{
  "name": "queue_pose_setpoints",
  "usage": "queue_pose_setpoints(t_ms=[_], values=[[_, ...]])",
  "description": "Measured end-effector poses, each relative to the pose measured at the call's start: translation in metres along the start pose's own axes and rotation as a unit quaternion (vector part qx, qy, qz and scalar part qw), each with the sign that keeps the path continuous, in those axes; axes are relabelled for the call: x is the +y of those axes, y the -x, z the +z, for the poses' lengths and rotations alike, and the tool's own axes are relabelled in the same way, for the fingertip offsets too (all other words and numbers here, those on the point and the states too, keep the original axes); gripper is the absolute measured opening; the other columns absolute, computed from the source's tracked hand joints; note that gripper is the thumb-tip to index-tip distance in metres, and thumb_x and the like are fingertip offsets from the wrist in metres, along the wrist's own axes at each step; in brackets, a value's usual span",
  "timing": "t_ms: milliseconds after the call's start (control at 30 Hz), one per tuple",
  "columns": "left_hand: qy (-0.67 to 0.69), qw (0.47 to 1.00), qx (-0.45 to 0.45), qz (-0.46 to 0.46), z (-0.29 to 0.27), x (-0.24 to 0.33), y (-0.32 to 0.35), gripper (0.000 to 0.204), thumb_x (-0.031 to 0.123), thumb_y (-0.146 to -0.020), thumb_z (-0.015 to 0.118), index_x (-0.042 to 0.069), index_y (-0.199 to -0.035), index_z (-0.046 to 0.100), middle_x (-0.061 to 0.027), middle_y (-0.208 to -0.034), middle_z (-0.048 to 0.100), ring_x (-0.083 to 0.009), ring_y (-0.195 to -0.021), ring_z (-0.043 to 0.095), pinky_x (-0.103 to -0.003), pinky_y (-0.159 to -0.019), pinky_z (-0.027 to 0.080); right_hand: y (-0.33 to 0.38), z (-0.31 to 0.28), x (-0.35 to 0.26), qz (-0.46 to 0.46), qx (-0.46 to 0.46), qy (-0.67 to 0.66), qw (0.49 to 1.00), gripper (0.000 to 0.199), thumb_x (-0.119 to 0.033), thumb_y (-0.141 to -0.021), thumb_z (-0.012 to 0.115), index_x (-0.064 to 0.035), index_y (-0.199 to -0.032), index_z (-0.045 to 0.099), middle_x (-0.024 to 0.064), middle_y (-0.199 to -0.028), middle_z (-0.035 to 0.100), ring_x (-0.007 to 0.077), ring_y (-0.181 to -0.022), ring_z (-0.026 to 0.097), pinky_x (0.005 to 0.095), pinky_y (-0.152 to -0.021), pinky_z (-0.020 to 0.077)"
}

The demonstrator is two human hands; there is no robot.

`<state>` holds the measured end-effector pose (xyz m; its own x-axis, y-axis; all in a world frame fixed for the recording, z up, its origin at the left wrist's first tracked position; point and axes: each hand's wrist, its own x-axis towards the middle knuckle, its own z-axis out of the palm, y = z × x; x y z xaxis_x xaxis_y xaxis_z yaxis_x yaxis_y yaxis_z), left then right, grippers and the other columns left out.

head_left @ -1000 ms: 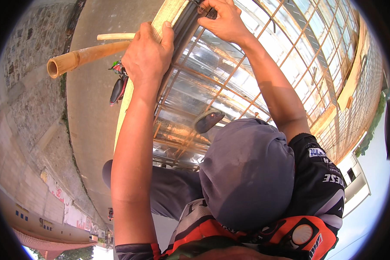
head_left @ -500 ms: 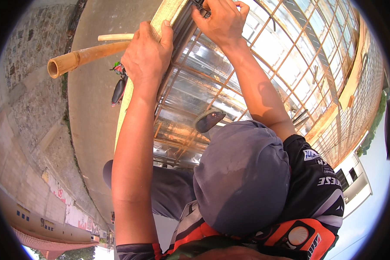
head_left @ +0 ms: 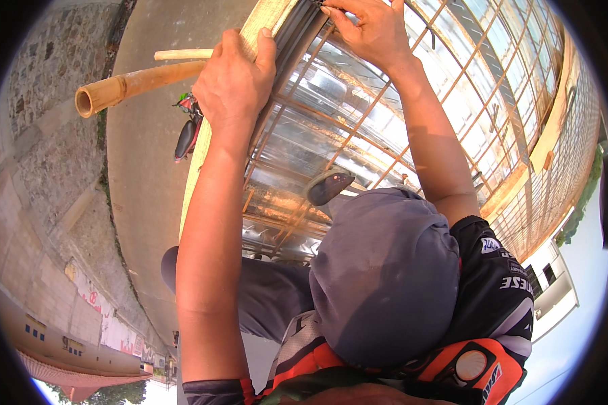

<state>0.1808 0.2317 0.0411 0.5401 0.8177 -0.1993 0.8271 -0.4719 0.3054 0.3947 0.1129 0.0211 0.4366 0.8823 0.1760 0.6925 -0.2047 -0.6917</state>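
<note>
Shifted rightward since the earlier frame, the right hand (head_left: pixel 375 30) has its fingertips at a dark piece (head_left: pixel 319 3) near the top edge; whether they pinch it, I cannot tell. The left hand (head_left: pixel 235 79) still grips the plank (head_left: pixel 270 17), beside dark bars (head_left: pixel 298 35) and rusty mesh (head_left: pixel 355 129). Bamboo (head_left: pixel 132 88) juts out leftward.

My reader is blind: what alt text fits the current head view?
A person's left hand grips a wooden board beside a rusty metal grid; the right hand is at the grid's edge. A bamboo pole juts leftward.
</note>
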Motion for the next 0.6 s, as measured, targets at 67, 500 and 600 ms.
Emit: queue_pose_setpoints(t_ms=[67,500,600], values=[[0.000,1.000,0.000,-0.002,0.000,-0.002,0.000,0.066,0.064,-0.109,0.051,0.006,-0.133,0.071,-0.0236,-0.114,0.081,-0.0473,-0.106,0.077,-0.057,-0.094,0.060,-0.008,-0.002,0.012,-0.056,-0.002,0.030,0.998,0.012,-0.015,-0.096,0.080,-0.0034,-0.095,0.082,0.0109,-0.093,0.082,0.0280,-0.087,0.079,0.0398,-0.079,0.0576],[0.001,1.000,-0.002,-0.005,0.001,0.000,-0.001,0.064,0.064,-0.109,0.051,0.007,-0.132,0.070,-0.0235,-0.113,0.081,-0.0477,-0.105,0.077,-0.058,-0.092,0.059,-0.035,-0.007,0.031,-0.018,-0.063,-0.080,0.995,0.015,-0.020,-0.094,0.083,-0.0084,-0.103,0.086,0.0098,-0.093,0.080,0.0297,-0.088,0.075,0.0442,-0.084,0.0553],[-0.005,1.000,-0.009,-0.007,-0.001,0.001,-0.001,0.064,0.064,-0.110,0.051,0.007,-0.132,0.070,-0.0238,-0.114,0.081,-0.0479,-0.105,0.077,-0.058,-0.092,0.059,-0.017,0.006,0.026,-0.170,0.044,0.062,0.983,0.016,-0.008,-0.090,0.077,-0.0046,-0.104,0.085,0.0112,-0.094,0.080,0.0283,-0.086,0.075,0.0423,-0.085,0.0558]])
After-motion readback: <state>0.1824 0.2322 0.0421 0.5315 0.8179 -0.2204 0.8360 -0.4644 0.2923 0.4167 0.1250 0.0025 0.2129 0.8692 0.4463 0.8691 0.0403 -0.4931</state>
